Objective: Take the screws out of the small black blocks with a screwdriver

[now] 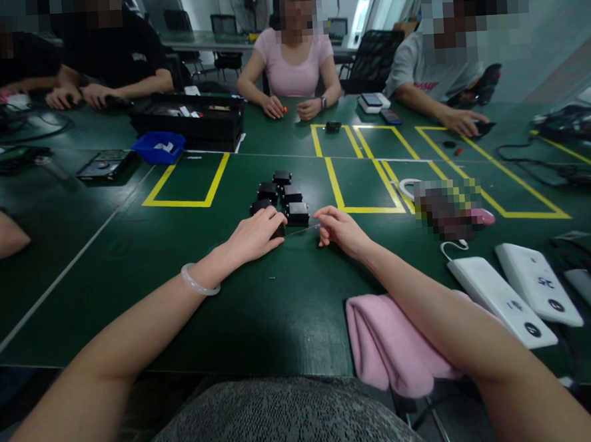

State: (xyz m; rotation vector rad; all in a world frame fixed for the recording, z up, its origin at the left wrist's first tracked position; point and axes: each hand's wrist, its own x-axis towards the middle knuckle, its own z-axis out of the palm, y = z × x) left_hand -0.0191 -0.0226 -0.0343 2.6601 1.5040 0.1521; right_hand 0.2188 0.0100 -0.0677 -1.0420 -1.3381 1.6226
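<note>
Several small black box-shaped parts [284,193] stand in a cluster on the green table [127,258]. My left hand [254,237], with a pale bangle on its wrist, rests closed over the nearest black part [278,231] at the cluster's near end. My right hand [339,229] sits just right of it, fingers pinched on a thin metal tool [303,230] whose tip points toward the part under my left hand.
A pink cloth [388,345] lies under my right forearm. White flat devices [500,298] lie at right. Yellow tape rectangles [363,177] mark the table. A black crate [192,120] and blue tray [159,148] stand far left. Other people sit around the table.
</note>
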